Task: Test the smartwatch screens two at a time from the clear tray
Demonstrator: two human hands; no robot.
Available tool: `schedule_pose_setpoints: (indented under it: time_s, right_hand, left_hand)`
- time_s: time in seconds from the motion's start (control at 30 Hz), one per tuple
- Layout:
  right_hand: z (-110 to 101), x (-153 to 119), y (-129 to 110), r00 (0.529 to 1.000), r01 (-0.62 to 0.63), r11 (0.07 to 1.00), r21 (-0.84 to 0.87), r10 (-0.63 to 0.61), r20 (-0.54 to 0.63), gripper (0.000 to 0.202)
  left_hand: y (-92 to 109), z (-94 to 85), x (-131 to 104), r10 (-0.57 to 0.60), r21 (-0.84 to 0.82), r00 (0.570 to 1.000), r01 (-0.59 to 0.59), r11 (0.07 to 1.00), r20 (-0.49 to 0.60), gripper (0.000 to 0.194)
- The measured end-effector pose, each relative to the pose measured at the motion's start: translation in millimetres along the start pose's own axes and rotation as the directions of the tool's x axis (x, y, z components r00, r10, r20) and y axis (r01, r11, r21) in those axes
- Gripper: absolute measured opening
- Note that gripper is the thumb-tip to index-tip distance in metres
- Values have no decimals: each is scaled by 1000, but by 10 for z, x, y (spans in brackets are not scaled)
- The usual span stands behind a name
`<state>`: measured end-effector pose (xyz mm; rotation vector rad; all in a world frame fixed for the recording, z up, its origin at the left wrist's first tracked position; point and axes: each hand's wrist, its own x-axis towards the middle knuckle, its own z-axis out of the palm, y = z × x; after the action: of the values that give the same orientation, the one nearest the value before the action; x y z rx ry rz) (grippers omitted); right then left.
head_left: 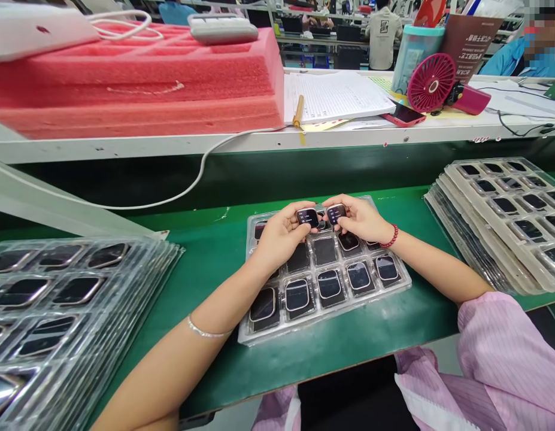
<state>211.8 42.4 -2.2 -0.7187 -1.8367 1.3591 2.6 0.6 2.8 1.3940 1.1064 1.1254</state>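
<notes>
My left hand [286,230] grips a smartwatch [307,218] between thumb and fingers, its screen lit with small white text. Beside it, my right hand [360,218] pinches another smartwatch [336,214], also lit. Both watches are strapless and held close together, apart from each other, above a clear plastic tray [331,312]. Dark-screened watch bodies lie in the tray's pockets, among them one in the front row [329,284]. A pocket in the middle [324,251] holds no watch. My hands and forearms hide part of the tray's back rows.
Stacked trays of watches stand at left [138,311] and right [461,221] on the green table [205,365]. Above runs a white shelf [241,142] bearing pink foam [214,84], papers [335,99], a phone [407,115] and a small fan [432,84]. A white cable [200,170] hangs down.
</notes>
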Motion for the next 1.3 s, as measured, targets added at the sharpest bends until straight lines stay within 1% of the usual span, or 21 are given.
schedule_pose_setpoints:
  time_s: [0.1, 0.23, 0.33, 0.57, 0.7, 0.87, 1.0, 1.17, 1.3]
  right_hand:
    - [3, -5, -18, 1000, 7, 1000, -10, -7, 1, 42]
    - [-19, 3, -22, 998, -67, 997, 34, 67, 12, 29]
    - [-32, 6, -11, 996, -81, 996, 37, 80, 27, 25]
    - [-14, -5, -33, 996, -83, 996, 19, 82, 39, 23]
    - [-9, -3, -35, 996, -88, 996, 12, 87, 28, 22]
    - [-9, -2, -37, 995, -91, 996, 7, 90, 33, 23]
    - [-10, -4, -34, 996, -84, 996, 17, 83, 24, 22]
    - [-13, -2, -44, 995, -93, 996, 10, 93, 40, 23]
    - [-6, -1, -40, 995, -103, 995, 1, 103, 18, 24]
  left_hand:
    - [20, 4, -7, 17, 7, 1000, -17, 1000, -3, 49]
    - [36, 1, 2, 23, 25, 999, -22, 999, -31, 36]
    - [32, -2, 5, 32, 44, 999, -30, 999, -43, 33]
    - [40, 8, -8, 3, 28, 999, -2, 1000, -35, 31]
    - [45, 12, -13, 20, 46, 999, -19, 999, -37, 32]
    - [51, 18, -16, -4, 42, 999, 5, 999, -35, 31]
    - [48, 22, -15, 16, 56, 999, -15, 998, -32, 31]
    - [53, 21, -16, -14, 52, 999, 15, 999, -29, 30]
    - [42, 20, -13, 16, 64, 999, -14, 998, -32, 29]
